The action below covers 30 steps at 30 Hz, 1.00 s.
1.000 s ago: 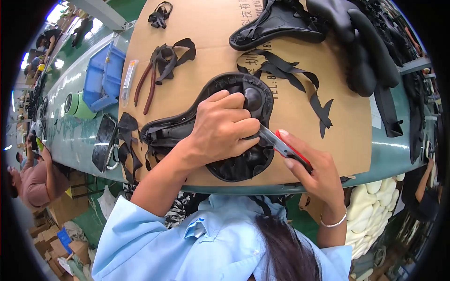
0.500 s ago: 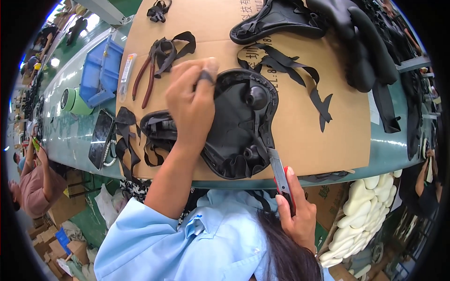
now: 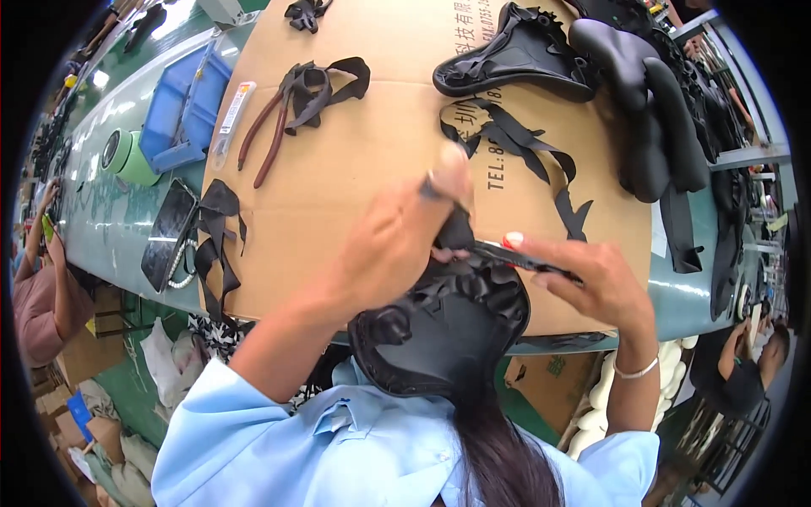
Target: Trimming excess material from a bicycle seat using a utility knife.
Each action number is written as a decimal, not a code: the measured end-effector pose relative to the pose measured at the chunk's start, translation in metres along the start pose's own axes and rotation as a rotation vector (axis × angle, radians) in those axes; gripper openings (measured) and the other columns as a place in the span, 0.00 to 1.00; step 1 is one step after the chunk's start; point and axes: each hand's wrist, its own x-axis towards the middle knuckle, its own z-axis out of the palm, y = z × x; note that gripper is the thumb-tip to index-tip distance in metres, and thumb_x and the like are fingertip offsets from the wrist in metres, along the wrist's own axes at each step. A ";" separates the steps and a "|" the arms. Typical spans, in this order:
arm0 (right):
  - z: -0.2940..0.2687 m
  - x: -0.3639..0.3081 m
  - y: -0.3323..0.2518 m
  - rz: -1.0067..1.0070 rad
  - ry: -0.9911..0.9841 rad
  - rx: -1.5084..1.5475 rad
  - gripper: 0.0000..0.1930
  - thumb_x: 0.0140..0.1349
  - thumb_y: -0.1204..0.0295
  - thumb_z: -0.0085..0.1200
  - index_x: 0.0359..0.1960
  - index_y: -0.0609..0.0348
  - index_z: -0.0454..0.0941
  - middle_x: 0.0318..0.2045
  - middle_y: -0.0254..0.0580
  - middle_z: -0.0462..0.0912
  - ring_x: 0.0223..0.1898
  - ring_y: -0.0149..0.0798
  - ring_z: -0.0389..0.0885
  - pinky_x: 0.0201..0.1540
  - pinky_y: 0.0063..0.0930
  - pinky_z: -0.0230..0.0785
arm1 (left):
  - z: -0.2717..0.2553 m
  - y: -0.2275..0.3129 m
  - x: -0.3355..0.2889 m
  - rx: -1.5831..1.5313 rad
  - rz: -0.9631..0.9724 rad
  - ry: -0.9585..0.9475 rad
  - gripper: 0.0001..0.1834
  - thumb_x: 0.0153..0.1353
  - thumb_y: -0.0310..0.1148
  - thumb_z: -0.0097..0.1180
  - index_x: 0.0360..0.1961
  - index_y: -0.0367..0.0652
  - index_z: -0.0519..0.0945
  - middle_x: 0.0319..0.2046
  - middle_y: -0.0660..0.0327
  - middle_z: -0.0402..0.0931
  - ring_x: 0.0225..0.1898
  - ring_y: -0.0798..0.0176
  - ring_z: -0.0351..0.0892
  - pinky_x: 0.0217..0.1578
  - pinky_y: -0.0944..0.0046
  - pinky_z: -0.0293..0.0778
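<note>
A black bicycle saddle [image 3: 443, 334], underside up, rests at the table's near edge against my body, its wide, ruffled rim facing away from me. My left hand [image 3: 393, 241] is closed on a strip of black cover material [image 3: 457, 226] and pulls it up from that rim. In my right hand [image 3: 596, 279] is a utility knife [image 3: 528, 260], its front end against the rim beside the strip. The blade is mostly hidden by the material.
Cardboard [image 3: 321, 186] covers the table. On it lie red-handled pliers [image 3: 270, 139], black offcuts [image 3: 515, 139] and another upturned saddle [image 3: 524, 59]. Finished-looking black saddles [image 3: 650, 110] are piled at right. A blue bin [image 3: 182, 110], green tape roll [image 3: 127, 156] and phone [image 3: 171, 232] stand left.
The saddle has been turned and drawn toward me. My left hand has moved right and now grips the strip. The knife in my right hand has risen from the near edge to the rim.
</note>
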 end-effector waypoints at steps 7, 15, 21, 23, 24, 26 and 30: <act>0.015 -0.045 -0.025 0.204 0.155 -0.114 0.29 0.49 0.76 0.62 0.57 0.45 0.77 0.18 0.40 0.76 0.18 0.39 0.73 0.21 0.32 0.59 | 0.019 -0.012 0.029 0.157 0.347 0.170 0.22 0.72 0.48 0.40 0.27 0.42 0.69 0.16 0.61 0.64 0.17 0.69 0.61 0.18 0.68 0.57; -0.012 -0.040 0.009 -0.005 0.148 -0.029 0.28 0.42 0.76 0.64 0.51 0.47 0.82 0.14 0.36 0.69 0.14 0.36 0.67 0.19 0.30 0.55 | 0.069 -0.044 -0.025 0.713 0.391 -0.594 0.15 0.63 0.41 0.53 0.23 0.45 0.74 0.24 0.63 0.70 0.30 0.62 0.71 0.39 0.64 0.64; -0.033 0.000 0.019 -0.167 -0.045 -0.113 0.27 0.47 0.72 0.63 0.53 0.39 0.80 0.13 0.32 0.66 0.14 0.34 0.66 0.18 0.30 0.53 | 0.063 -0.037 -0.018 0.587 0.352 -0.675 0.16 0.64 0.41 0.53 0.23 0.43 0.70 0.22 0.62 0.66 0.30 0.62 0.69 0.36 0.63 0.63; -0.031 0.008 0.026 -0.205 -0.073 -0.112 0.27 0.50 0.71 0.62 0.55 0.33 0.79 0.13 0.31 0.63 0.14 0.33 0.64 0.18 0.31 0.52 | 0.061 -0.035 -0.015 0.579 0.420 -0.584 0.18 0.63 0.41 0.55 0.20 0.44 0.68 0.19 0.63 0.63 0.25 0.62 0.68 0.30 0.62 0.63; -0.030 0.006 0.028 -0.171 -0.089 -0.104 0.27 0.51 0.71 0.62 0.56 0.32 0.78 0.13 0.31 0.64 0.14 0.33 0.64 0.18 0.31 0.53 | 0.053 -0.029 -0.016 0.535 0.406 -0.567 0.18 0.61 0.41 0.57 0.19 0.45 0.68 0.18 0.63 0.62 0.23 0.62 0.67 0.27 0.63 0.62; -0.029 -0.006 0.030 -0.120 -0.107 -0.100 0.27 0.52 0.71 0.61 0.56 0.31 0.78 0.13 0.32 0.64 0.14 0.34 0.65 0.18 0.31 0.54 | 0.018 -0.007 -0.005 0.369 0.424 -0.473 0.23 0.59 0.43 0.62 0.16 0.46 0.65 0.14 0.66 0.58 0.14 0.66 0.61 0.16 0.64 0.54; -0.022 -0.033 0.020 0.056 -0.103 -0.033 0.29 0.49 0.72 0.64 0.57 0.41 0.77 0.16 0.37 0.68 0.16 0.39 0.68 0.21 0.33 0.57 | -0.026 0.052 0.009 -0.052 0.412 -0.454 0.30 0.63 0.47 0.58 0.10 0.48 0.60 0.08 0.68 0.59 0.06 0.70 0.53 0.09 0.66 0.43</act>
